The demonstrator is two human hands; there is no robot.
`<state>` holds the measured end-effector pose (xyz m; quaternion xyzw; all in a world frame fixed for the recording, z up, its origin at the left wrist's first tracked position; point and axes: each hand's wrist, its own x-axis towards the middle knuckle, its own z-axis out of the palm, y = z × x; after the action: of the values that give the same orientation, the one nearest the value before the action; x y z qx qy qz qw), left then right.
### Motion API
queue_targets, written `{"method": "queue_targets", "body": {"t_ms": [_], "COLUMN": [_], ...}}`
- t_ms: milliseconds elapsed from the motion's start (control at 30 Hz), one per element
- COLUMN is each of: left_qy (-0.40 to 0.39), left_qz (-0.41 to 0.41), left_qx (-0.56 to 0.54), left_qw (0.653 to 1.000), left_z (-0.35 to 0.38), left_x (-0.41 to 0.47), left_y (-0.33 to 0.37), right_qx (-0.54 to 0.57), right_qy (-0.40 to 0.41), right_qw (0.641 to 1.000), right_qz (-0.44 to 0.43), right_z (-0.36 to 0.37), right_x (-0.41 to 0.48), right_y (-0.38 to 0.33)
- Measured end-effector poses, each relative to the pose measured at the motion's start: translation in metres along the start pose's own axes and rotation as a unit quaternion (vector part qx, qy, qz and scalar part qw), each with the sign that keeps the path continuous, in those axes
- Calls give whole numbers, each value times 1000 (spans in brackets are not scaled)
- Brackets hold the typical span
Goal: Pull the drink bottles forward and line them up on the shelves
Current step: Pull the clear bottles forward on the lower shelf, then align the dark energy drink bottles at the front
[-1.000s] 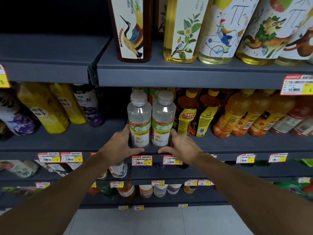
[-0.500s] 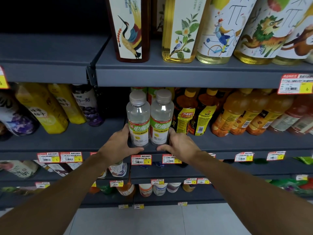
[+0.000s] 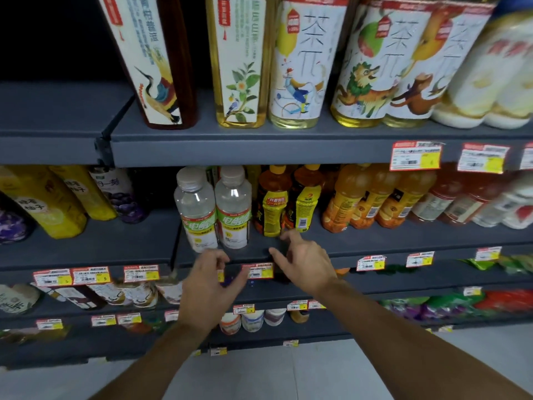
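So far, two clear bottles with green labels (image 3: 215,210) stand upright side by side, touching, at the front lip of the middle shelf (image 3: 375,241), just above and beyond both hands. That pair looks finished. The left hand (image 3: 206,287) hangs below the shelf edge with fingers spread loosely and empty; the right hand (image 3: 305,262) hovers apart from it, fingers open and curled, holding nothing, its fingertips just short of the yellow-labelled tea bottles (image 3: 285,209). Those tea bottles sit a little further back than the clear pair, so they seem the likely next pull. Further right of the right hand, the orange juice bottles (image 3: 372,200) lean and stand unevenly. Left of the left hand, the yellow and purple bottles (image 3: 75,197) lie well back and tilted, clearly undone.
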<state>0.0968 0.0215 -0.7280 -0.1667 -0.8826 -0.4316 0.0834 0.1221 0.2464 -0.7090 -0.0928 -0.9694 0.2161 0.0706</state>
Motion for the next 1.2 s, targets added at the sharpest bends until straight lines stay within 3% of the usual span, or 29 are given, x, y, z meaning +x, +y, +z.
{"method": "queue_targets", "body": {"t_ms": [167,367,567,1000,1200], "left_qy": [8,-2,48,47,3], "left_qz": [43,-52,-156,-171,-170], "left_qx": [-1,-40,-83,-67,-82], "left_qw": [999,998,983,982,982], "left_z": [50,91,111,112,103], "left_x": [18,45,65,70,49], "left_y": [48,77,93,79,78], "right_qx": [28,115,234,165,203], "right_qy": [40,83,82,99,41], "right_qw": [999,987,951,970,972], "right_qz": [-4,72,187,149,114], "right_z": [-12,-19,-15,-3,-17], "right_x": [1,12,41,44,20], "right_y": [29,45,45,40,59]}}
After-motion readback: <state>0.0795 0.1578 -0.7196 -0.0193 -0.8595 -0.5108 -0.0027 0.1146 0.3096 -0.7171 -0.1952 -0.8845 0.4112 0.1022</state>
